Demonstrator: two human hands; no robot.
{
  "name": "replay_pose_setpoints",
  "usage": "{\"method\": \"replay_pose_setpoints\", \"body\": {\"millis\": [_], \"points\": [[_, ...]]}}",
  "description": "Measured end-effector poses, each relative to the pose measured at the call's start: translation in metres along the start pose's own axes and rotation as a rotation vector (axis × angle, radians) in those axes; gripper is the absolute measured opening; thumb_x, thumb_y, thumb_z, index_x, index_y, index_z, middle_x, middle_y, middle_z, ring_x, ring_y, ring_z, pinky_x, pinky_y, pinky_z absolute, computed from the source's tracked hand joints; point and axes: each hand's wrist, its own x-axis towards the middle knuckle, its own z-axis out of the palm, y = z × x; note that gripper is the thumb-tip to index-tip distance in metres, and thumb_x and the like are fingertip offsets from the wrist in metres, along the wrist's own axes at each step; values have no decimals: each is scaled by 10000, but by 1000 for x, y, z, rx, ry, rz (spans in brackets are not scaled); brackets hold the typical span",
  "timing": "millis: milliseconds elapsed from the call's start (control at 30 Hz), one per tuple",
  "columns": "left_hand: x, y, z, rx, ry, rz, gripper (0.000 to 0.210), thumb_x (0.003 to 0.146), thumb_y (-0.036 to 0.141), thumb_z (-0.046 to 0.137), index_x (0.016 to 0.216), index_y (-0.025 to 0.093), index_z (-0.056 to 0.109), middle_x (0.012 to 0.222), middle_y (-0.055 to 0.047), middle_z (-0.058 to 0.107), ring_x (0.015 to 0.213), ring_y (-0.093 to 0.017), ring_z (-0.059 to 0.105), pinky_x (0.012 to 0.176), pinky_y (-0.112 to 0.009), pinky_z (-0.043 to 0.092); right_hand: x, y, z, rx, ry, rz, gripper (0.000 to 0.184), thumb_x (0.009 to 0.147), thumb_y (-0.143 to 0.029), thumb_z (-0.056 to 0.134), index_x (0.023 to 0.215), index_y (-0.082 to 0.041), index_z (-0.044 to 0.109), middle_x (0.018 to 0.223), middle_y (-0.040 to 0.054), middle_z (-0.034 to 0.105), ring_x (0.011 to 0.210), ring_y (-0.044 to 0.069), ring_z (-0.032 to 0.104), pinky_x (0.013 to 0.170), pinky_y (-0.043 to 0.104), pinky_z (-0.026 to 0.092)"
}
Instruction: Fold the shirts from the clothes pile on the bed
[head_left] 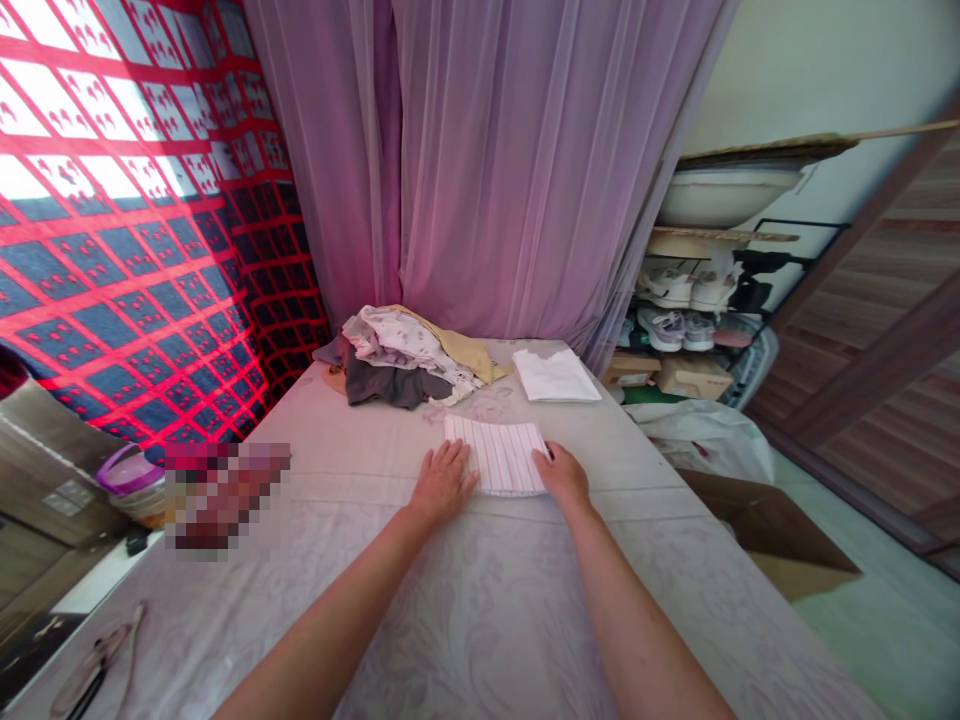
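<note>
A folded white cloth with pink stripes [504,456] lies flat on the patterned, pale table cover [480,600]. My left hand [444,484] rests palm down at the cloth's left edge, its fingers stretched out and the tips touching the fabric. At the right edge my right hand [567,480] has its thumb on top of the cloth and the other fingers curled at the side, pinching the border. Just beyond, a folded white cloth [556,376] lies near the right edge. A heap of crumpled clothes [405,355] in white print, yellow and dark grey sits at the back left.
Purple curtains [510,170] hang behind the table. On the right stand a shoe rack [675,300] and an open cardboard box [780,530] on the floor. Eyeglasses [101,655] lie at the near left corner; a blurred-out item [225,495] lies beyond them.
</note>
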Motion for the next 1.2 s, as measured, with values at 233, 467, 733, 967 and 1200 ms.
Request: {"method": "replay_pose_setpoints", "body": {"millis": [233, 467, 733, 967, 1200], "points": [[41, -10, -19, 60, -71, -69, 776, 872, 619, 300, 1466, 124, 238, 1556, -127, 176, 1435, -284, 112, 1143, -497, 82, 5, -1, -11, -35, -128, 25, 426, 779, -518, 513, 983, -184, 681, 1006, 125, 702, 910, 252, 655, 693, 298, 459], [52, -20, -15, 30, -177, -101, 917, 784, 745, 305, 1477, 153, 195, 1568, -127, 98, 1435, -322, 78, 1116, -572, 55, 16, -1, -11, -5, -211, 83, 442, 700, -533, 599, 922, -162, 694, 970, 143, 707, 880, 266, 662, 702, 316, 466], [32, -6, -18, 115, -99, 40, 780, 861, 655, 305, 1460, 157, 263, 1555, -115, 192, 1436, -292, 95, 1140, -525, 46, 15, -1, -14, 224, -224, 117, 327, 679, -429, 671, 841, -145, 689, 935, 139, 712, 884, 252, 653, 686, 281, 460], [9, -3, 2, 32, -66, 92, 696, 899, 597, 302, 1479, 220, 220, 1553, -91, 206, 1428, -287, 149, 1127, -541, 133, 2, -5, -11, 656, -345, 176, 323, 819, -386, 525, 919, -115, 670, 774, 91, 725, 660, 176, 652, 547, 251, 472], [6, -24, 12, -198, 77, 83, 638, 899, 550, 360, 1430, 196, 347, 1528, -113, 277, 1414, -257, 215, 1140, -455, 197, 3, -17, -30, 904, -284, 65, 263, 715, -314, 609, 888, -129, 679, 794, 43, 716, 702, 157, 633, 625, 236, 460]]}}
